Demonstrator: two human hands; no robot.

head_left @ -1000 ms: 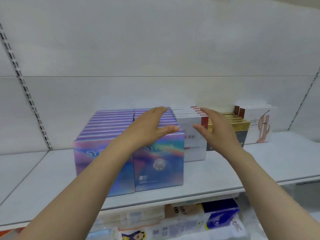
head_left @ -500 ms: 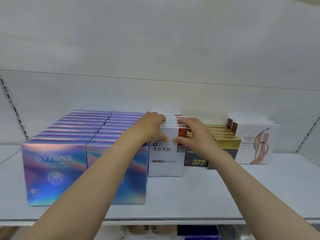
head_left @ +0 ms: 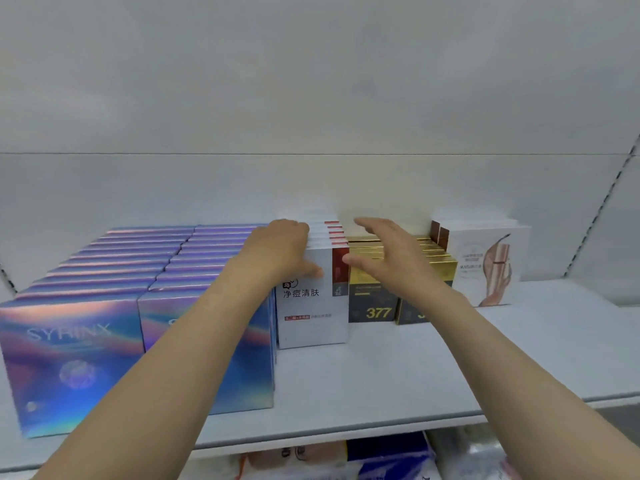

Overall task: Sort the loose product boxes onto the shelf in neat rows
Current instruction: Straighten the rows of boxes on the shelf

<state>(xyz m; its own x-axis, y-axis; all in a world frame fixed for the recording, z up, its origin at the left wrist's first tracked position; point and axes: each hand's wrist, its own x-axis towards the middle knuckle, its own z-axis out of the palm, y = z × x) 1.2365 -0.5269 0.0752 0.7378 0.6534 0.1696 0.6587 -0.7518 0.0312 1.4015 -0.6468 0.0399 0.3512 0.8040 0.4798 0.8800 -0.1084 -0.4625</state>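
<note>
We have the white boxes (head_left: 313, 299) standing in a single file row on the shelf (head_left: 381, 375), squeezed between the holographic boxes (head_left: 138, 341) on one side and the black-and-gold boxes (head_left: 372, 296) on the other. Our left hand (head_left: 282, 251) rests over the top left edge of that white row, thumb down on the front face and fingers curled over the tops, so its grip clasps the front of the row. Our right hand (head_left: 388, 251) hovers above the gold row with fingers straight and spread, a wide grip holding nothing; we cannot tell whether it touches the box tops.

The main risk, as we judge it, is the tall, thin white boxes toppling like dominoes if we press from one side only. A push from the left without the right hand bracing could skew the row into the gold boxes and knock their fronts out of line. The front white box sits forward of its gold neighbours, so pulling it further could tip it off the shelf edge. The pale box with the hand picture (head_left: 485, 265) stands apart at the far right and seems safe.
</note>
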